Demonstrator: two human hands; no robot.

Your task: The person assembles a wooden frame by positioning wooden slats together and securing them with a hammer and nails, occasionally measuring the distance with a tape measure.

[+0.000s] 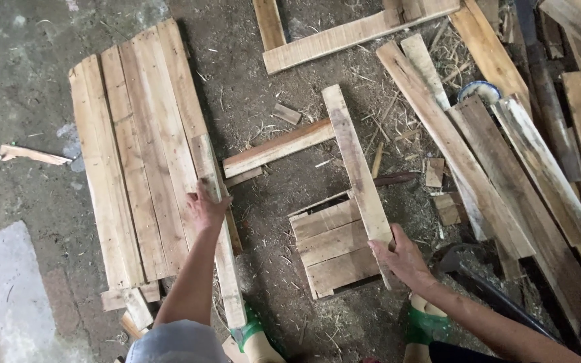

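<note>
L hand (204, 205) grips slat (218, 232) by plank panel (136, 148); R hand (401, 255) grips long board (358, 168) over small pallet piece (331, 245).

Dirt floor (28, 81), littered with straw and wood chips. Pale concrete patch (5, 282) at lower left. Thin wood splinter (31, 155) lies alone at left edge. Top centre: long plank (344, 35) lying diagonally, a short upright board (268, 23) touching its left end. Right side: stack of weathered planks (499, 168) running diagonally, overlapping each other. White-and-blue round rim (480, 89) peeks out between the planks, mostly hidden. Small offcut blocks (442, 195) just left of the stack, another small block (286, 113) at centre. Dark curved tool (479, 275) at lower right, partly hidden. Green sandals (425, 326) on both feet at the bottom edge.
</note>
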